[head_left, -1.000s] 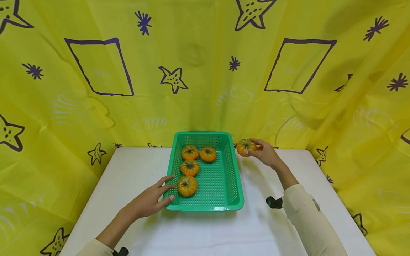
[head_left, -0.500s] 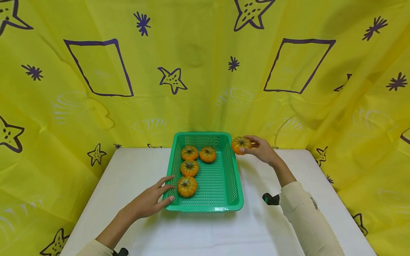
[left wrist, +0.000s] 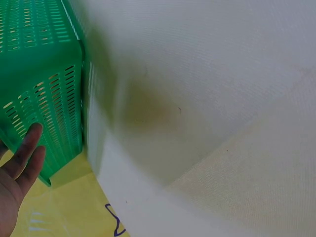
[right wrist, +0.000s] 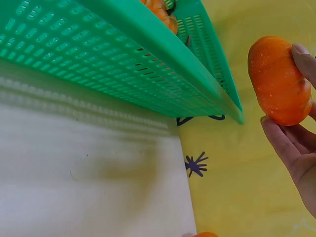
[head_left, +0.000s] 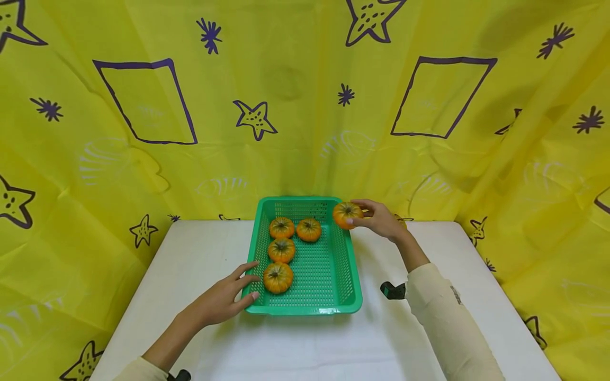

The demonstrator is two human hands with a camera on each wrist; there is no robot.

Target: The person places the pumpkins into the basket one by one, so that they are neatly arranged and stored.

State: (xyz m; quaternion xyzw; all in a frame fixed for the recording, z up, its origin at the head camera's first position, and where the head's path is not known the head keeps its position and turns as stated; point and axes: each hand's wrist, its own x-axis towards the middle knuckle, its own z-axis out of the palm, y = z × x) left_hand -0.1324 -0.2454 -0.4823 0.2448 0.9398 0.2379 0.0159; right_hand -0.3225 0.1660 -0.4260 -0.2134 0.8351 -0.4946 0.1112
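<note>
My right hand (head_left: 378,219) grips a small orange pumpkin (head_left: 347,215) between thumb and fingers, over the back right rim of the green basket (head_left: 305,311). In the right wrist view, the held pumpkin (right wrist: 279,81) is up beside the basket's rim. Inside the basket, several more pumpkins (head_left: 278,278) lie, forming a column along the left side with another (head_left: 308,230) at the back middle. My left hand (head_left: 224,297) rests with relaxed, spread fingers at the basket's front left rim; the left wrist view shows its fingers (left wrist: 32,170) against the slotted wall.
The basket stands on a white-covered table (head_left: 200,254). A yellow patterned curtain (head_left: 295,159) rises behind the table and along both sides. Partly hidden behind my right wrist is another orange-yellow thing (head_left: 402,221); an orange edge (right wrist: 205,234) shows low in the right wrist view.
My right hand has carried the pumpkin leftward, from beside the basket's right side to over its back right rim. The left hand and the pumpkins in the basket have stayed put.
</note>
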